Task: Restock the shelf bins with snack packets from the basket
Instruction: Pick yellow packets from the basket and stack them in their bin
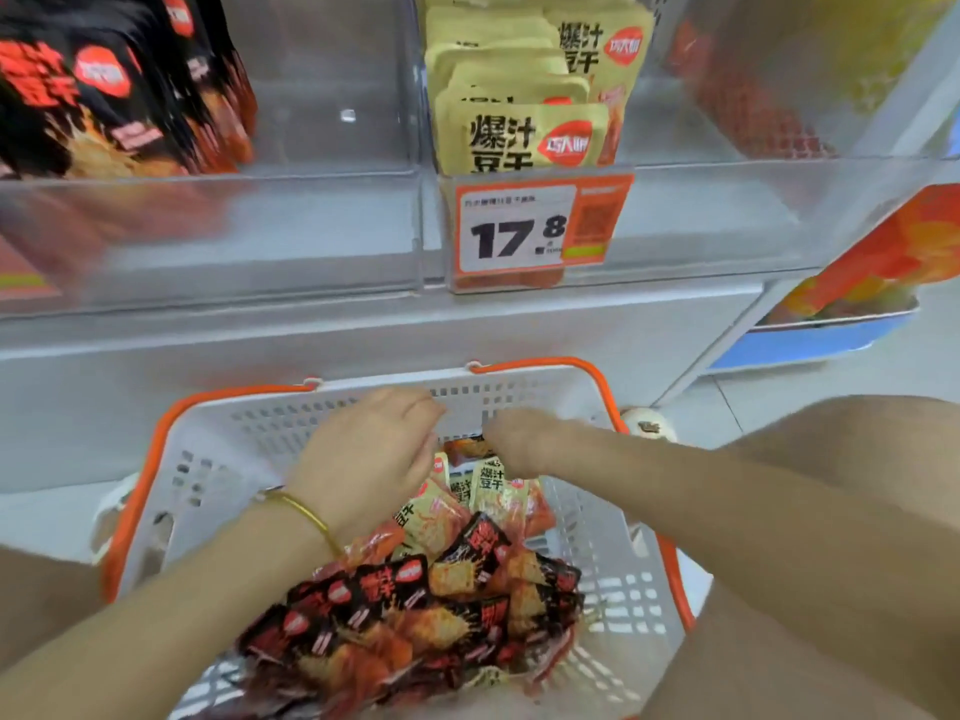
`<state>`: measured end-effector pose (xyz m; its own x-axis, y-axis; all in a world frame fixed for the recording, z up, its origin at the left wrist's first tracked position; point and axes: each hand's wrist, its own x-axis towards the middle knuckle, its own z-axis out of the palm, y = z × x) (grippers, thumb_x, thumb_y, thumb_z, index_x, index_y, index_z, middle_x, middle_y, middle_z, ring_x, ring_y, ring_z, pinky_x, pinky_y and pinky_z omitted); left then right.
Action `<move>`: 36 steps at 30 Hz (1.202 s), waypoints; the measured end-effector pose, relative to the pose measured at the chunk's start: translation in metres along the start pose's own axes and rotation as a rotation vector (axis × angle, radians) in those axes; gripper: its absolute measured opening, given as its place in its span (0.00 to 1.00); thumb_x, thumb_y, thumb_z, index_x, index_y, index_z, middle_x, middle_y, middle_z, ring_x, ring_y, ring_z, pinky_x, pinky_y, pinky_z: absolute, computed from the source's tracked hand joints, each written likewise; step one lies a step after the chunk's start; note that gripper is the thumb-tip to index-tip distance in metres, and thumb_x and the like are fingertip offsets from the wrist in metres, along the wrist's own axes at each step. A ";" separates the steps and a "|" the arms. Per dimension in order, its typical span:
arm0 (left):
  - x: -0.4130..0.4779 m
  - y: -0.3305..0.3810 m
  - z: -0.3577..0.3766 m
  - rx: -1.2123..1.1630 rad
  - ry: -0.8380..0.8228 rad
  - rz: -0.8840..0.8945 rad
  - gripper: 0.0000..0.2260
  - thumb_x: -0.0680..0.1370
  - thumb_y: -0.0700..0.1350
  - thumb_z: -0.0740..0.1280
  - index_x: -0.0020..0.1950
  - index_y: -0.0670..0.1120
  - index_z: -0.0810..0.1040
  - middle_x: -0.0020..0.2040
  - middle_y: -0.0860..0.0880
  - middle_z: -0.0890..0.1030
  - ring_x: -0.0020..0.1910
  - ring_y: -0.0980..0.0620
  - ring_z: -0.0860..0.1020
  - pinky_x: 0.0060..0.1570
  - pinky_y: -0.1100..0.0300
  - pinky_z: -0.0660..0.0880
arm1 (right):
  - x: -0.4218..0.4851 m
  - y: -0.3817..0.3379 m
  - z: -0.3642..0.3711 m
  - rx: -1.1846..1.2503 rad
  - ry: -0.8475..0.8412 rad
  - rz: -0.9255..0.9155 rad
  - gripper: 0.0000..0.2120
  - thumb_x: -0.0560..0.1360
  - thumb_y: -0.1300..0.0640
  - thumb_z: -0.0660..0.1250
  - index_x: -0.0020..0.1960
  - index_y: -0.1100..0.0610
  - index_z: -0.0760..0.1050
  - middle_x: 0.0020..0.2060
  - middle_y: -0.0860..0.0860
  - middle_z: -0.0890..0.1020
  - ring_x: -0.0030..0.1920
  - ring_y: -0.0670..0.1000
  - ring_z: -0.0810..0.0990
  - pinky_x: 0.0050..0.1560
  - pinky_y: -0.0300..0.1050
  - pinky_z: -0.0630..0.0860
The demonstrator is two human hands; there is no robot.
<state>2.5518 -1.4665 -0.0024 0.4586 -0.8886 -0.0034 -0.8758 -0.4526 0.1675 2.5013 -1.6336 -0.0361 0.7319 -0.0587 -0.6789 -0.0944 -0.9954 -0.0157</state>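
Head view: a white perforated plastic basket [208, 459] with orange handles holds a heap of glossy black-and-red packets [415, 605]. At its far end the right hand [514, 441] curls over the top of an upright yellow packet [491, 483], gripping it. The left hand [363, 454] hovers just beside it, fingers bent downward; whether it holds anything I cannot tell. Above, a clear plastic shelf bin [311, 226] stands beside another that holds flat shelved yellow packets [519, 137].

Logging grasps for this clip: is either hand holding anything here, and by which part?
The right hand seems to pinch a yellow packet by its top edge. The left hand is curled over the pile, but blur hides whether it holds anything.
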 end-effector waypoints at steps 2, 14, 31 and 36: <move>0.000 0.000 0.009 0.006 -0.041 -0.012 0.18 0.73 0.48 0.53 0.47 0.43 0.80 0.44 0.46 0.82 0.44 0.45 0.81 0.36 0.52 0.80 | 0.043 0.007 0.044 0.009 -0.026 0.075 0.09 0.77 0.63 0.63 0.57 0.61 0.72 0.58 0.57 0.78 0.53 0.56 0.78 0.45 0.45 0.75; 0.004 -0.011 0.026 -0.024 -0.047 -0.073 0.12 0.72 0.44 0.59 0.46 0.44 0.80 0.43 0.47 0.82 0.43 0.46 0.81 0.34 0.52 0.80 | 0.107 0.004 0.151 0.191 0.157 0.348 0.21 0.74 0.63 0.66 0.64 0.59 0.66 0.65 0.59 0.67 0.62 0.58 0.71 0.58 0.49 0.73; 0.019 0.007 0.013 -0.892 -0.172 -0.351 0.17 0.72 0.44 0.73 0.58 0.49 0.72 0.55 0.50 0.79 0.52 0.52 0.79 0.55 0.54 0.76 | -0.068 0.020 -0.041 0.520 0.350 -0.025 0.06 0.71 0.57 0.73 0.40 0.54 0.76 0.35 0.49 0.77 0.35 0.49 0.74 0.29 0.38 0.67; 0.018 0.030 -0.022 -1.102 0.045 -0.274 0.13 0.72 0.36 0.72 0.46 0.53 0.77 0.40 0.57 0.84 0.42 0.62 0.81 0.43 0.65 0.77 | -0.118 0.026 -0.043 1.315 0.417 -0.041 0.10 0.71 0.64 0.72 0.51 0.60 0.76 0.42 0.54 0.84 0.40 0.51 0.82 0.41 0.43 0.80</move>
<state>2.5371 -1.4942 0.0239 0.6390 -0.7561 -0.1414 -0.1466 -0.3001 0.9426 2.4412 -1.6559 0.0752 0.8737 -0.2813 -0.3969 -0.4592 -0.2075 -0.8638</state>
